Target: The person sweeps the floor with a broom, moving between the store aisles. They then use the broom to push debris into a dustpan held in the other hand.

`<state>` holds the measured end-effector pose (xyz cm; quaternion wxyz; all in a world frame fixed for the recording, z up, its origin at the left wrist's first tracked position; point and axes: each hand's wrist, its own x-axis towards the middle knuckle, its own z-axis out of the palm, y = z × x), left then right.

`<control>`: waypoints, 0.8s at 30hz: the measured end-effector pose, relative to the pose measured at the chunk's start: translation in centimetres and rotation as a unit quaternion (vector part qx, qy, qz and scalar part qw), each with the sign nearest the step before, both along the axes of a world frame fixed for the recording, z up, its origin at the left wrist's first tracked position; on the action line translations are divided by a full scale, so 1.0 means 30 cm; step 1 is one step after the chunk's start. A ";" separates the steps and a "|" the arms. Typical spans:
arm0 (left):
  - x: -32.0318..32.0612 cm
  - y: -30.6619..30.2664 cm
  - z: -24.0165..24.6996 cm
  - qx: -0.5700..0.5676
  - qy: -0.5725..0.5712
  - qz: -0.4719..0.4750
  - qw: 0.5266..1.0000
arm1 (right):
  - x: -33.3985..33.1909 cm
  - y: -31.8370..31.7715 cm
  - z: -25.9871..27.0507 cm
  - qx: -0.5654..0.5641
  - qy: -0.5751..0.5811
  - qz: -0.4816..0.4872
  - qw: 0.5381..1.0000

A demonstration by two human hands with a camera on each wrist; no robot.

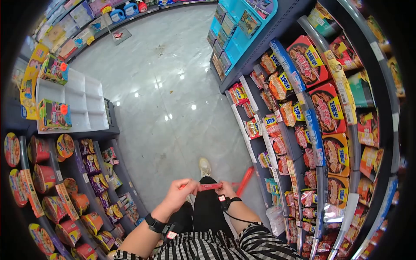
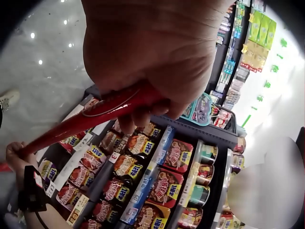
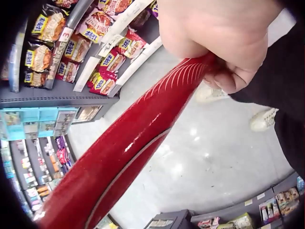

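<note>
A long, narrow, glossy red strip (image 1: 209,186) with curved white lines stretches between both hands, low in front of the body. My left hand (image 1: 183,189) grips one part, its fingers curled round it in the left wrist view. Several centimetres away, my right hand (image 1: 225,189) holds the strip between thumb and curled fingers. Beyond the right hand, a further red length slants out toward the right shelves. Close to the right wrist camera, the strip (image 3: 128,138) looks broad and shiny; its exact kind I cannot tell.
Shelves of packaged noodles (image 1: 323,108) rise on the right. Noodle cups and packets (image 1: 80,203) fill the left shelves. A white display rack (image 1: 84,99) stands at the left, a blue rack (image 1: 236,34) ahead right. Grey shiny floor (image 1: 169,125) runs between them.
</note>
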<state>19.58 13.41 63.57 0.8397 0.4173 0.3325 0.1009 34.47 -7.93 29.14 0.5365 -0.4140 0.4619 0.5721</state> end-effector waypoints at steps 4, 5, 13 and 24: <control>0.078 0.144 0.114 0.062 0.008 0.065 0.996 | 0.126 0.354 0.289 0.035 -0.097 0.031 0.994; 0.090 0.187 0.123 0.102 -0.031 0.095 0.990 | 0.140 0.431 0.232 0.049 -0.079 0.032 0.995; 0.253 0.428 0.288 0.273 -0.039 0.236 0.932 | 0.277 1.076 0.513 0.082 -0.146 0.154 0.974; 0.114 0.501 0.503 0.338 -0.035 0.355 0.871 | 0.129 1.113 0.824 0.122 -0.135 0.184 0.966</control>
